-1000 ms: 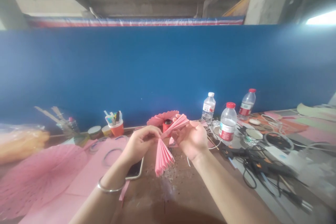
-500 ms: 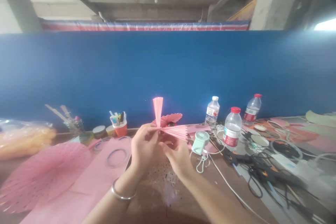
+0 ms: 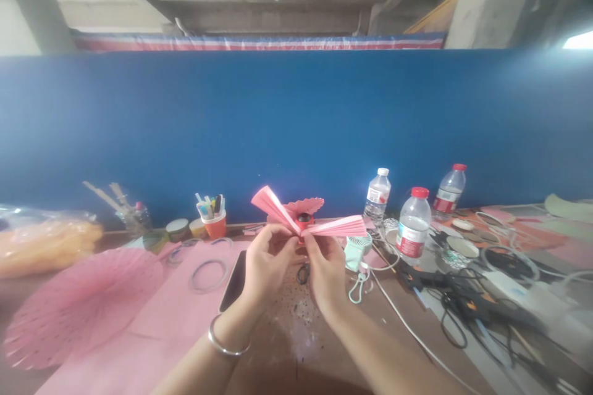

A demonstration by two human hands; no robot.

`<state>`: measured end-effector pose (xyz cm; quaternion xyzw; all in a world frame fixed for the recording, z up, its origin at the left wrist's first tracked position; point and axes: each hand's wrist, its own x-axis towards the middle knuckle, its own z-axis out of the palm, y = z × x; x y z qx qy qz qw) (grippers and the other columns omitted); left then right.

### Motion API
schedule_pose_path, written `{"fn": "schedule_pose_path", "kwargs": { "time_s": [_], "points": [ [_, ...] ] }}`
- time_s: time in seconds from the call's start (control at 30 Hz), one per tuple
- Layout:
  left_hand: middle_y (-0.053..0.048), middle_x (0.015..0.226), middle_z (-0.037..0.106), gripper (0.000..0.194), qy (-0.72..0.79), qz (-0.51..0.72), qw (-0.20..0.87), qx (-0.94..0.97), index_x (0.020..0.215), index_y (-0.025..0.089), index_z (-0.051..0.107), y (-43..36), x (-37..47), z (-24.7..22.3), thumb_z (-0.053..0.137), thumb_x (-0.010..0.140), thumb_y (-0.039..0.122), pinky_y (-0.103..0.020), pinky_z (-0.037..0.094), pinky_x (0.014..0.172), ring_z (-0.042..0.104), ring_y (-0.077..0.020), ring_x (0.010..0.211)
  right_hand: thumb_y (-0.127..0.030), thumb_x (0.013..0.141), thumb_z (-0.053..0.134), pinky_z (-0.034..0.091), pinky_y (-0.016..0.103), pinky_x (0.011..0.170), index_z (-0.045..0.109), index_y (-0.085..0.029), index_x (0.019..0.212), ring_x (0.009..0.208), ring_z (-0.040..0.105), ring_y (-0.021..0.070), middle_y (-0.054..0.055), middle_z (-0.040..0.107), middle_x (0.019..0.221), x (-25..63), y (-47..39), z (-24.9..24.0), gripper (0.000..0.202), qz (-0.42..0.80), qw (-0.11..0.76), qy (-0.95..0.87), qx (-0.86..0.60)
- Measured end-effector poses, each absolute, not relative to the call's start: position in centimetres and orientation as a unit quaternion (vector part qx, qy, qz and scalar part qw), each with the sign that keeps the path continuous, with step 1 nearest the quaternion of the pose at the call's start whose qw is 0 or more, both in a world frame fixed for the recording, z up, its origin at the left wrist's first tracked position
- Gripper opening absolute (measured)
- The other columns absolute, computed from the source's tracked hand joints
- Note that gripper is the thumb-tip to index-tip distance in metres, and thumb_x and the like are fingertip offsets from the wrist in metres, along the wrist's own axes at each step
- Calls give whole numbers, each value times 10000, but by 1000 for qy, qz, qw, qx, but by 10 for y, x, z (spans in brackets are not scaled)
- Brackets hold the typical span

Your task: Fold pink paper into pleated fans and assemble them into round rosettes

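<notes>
Between my two hands is a pleated pink paper fan (image 3: 337, 226), its halves spread in a wide V. My left hand (image 3: 270, 259) pinches it near the fold, below the half that slants up to the left. At the same fold my right hand (image 3: 326, 265) grips the other half, which lies nearly flat to the right. Behind the fold stand another scalloped pink paper piece (image 3: 303, 206) and a small dark round object (image 3: 304, 218) with red around it. What these two rest on is hidden by my hands and the fan.
A large pink pleated paper circle (image 3: 86, 302) and pink sheets (image 3: 185, 315) lie left. A phone-like dark slab (image 3: 235, 281) is by my left wrist. Right are a mint handheld fan (image 3: 356, 256), bottles (image 3: 413, 225), and black tools with cables (image 3: 467, 296). A marker cup (image 3: 215, 226) stands behind.
The upright half of the paper fan has tilted left, and the right half has swung further out. My right hand has come up to the fold. Both hands have shifted slightly right.
</notes>
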<state>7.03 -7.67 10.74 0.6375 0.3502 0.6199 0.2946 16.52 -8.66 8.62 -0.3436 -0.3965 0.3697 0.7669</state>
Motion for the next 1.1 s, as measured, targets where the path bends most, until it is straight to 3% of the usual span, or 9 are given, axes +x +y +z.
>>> {"fn": "schedule_pose_path", "kwargs": {
  "time_s": [0.23, 0.4, 0.67, 1.1],
  "points": [
    [-48, 917, 661, 272, 256, 635, 485, 544, 924, 169, 559, -68, 69, 114, 679, 682, 205, -278, 498, 741, 629, -149, 794, -331, 723, 656, 469, 264, 618, 626, -176, 760, 673, 602, 150, 22, 647, 724, 176, -82, 96, 162, 422, 753, -409, -296],
    [-22, 806, 675, 217, 271, 650, 477, 526, 857, 166, 594, -68, 69, 113, 691, 669, 217, -255, 508, 695, 628, -127, 700, -303, 690, 686, 467, 256, 581, 662, -180, 731, 608, 593, 135, 11, 660, 674, 177, -82, 96, 132, 427, 738, -426, -302],
    [-32, 788, 669, 190, 313, 642, 410, 567, 826, 155, 606, -68, 68, 110, 686, 669, 226, -266, 493, 719, 622, -142, 738, -239, 671, 704, 460, 251, 599, 654, -178, 690, 578, 565, 109, -5, 658, 662, 177, -83, 97, 81, 424, 751, -426, -274],
    [-28, 768, 671, 215, 339, 623, 431, 558, 805, 152, 608, -74, 70, 113, 707, 641, 249, -269, 494, 719, 624, -144, 723, -196, 616, 735, 496, 274, 637, 626, -190, 854, 652, 617, 131, -4, 677, 723, 173, -81, 91, 262, 437, 777, -347, -292]
  ]
}}
